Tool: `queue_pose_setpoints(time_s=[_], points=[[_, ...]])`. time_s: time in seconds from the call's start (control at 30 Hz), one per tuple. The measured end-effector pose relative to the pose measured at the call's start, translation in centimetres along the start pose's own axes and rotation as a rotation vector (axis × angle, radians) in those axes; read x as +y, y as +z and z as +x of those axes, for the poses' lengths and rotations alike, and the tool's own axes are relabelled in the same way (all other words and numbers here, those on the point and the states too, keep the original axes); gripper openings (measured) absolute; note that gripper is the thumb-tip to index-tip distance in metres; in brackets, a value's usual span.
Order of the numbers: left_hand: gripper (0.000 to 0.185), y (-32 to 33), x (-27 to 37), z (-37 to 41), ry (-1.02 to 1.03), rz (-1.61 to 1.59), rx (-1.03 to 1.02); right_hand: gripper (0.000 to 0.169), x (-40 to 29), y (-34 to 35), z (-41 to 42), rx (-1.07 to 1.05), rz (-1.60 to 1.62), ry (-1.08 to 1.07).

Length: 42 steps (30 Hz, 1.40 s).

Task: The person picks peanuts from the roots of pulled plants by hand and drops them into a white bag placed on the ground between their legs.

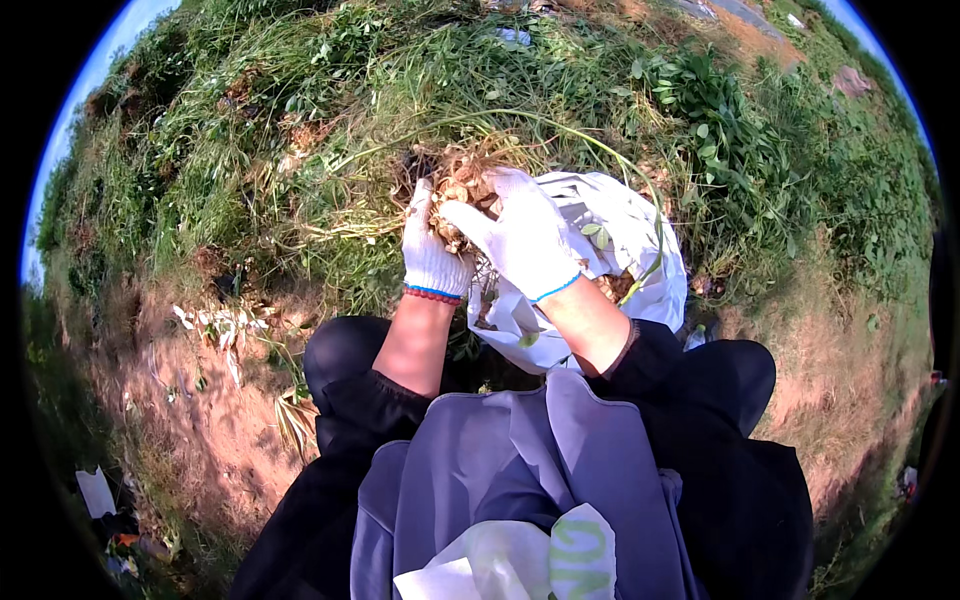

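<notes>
My left hand [437, 251], in a white knitted glove, is closed around a bunch of peanut plants at the root end. A cluster of peanut pods [461, 196] with dry roots lies between my two hands. My right hand [521, 232], gloved alike, has its fingers and thumb on the pods from the right. Just below and to the right of it stands an open white plastic sack [660, 255], with some pods and a few leaves inside. The green stems [360, 225] of the bunch stretch left; one long stem arcs over the sack.
Heaped green peanut plants [525, 90] lie in front of me. Bare reddish soil [232, 427] shows at the left, with dry husks [225, 322] on it. My dark-clad knees flank the sack. Litter [96, 491] lies at the lower left.
</notes>
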State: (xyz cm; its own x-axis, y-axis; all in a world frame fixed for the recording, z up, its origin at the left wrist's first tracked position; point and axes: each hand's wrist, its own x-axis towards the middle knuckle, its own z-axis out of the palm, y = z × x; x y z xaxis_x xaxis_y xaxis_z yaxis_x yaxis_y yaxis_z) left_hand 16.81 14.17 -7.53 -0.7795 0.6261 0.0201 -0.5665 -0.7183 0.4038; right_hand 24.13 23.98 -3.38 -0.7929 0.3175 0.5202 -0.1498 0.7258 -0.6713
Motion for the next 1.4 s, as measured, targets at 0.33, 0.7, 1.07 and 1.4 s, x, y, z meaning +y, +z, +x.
queue_pose_setpoints(time_s=[0.33,0.7,1.07,1.4], points=[[0.036,0.4,-0.3,0.6,-0.024,-0.032,0.037,0.043,1.9,-3.2,-0.7,-0.249,0.377,0.33],[0.041,-0.5,0.1,0.9,-0.054,-0.051,0.051,0.041,2.3,-1.2,-0.1,-0.195,0.19,0.094],[0.036,-1.2,1.9,0.4,-0.031,-0.054,0.052,0.03,5.9,-3.1,-2.8,-0.38,1.371,0.593],[0.045,-0.6,0.6,0.3,-0.041,-0.056,0.068,0.052,2.0,-0.2,-1.4,-0.418,0.058,0.25]])
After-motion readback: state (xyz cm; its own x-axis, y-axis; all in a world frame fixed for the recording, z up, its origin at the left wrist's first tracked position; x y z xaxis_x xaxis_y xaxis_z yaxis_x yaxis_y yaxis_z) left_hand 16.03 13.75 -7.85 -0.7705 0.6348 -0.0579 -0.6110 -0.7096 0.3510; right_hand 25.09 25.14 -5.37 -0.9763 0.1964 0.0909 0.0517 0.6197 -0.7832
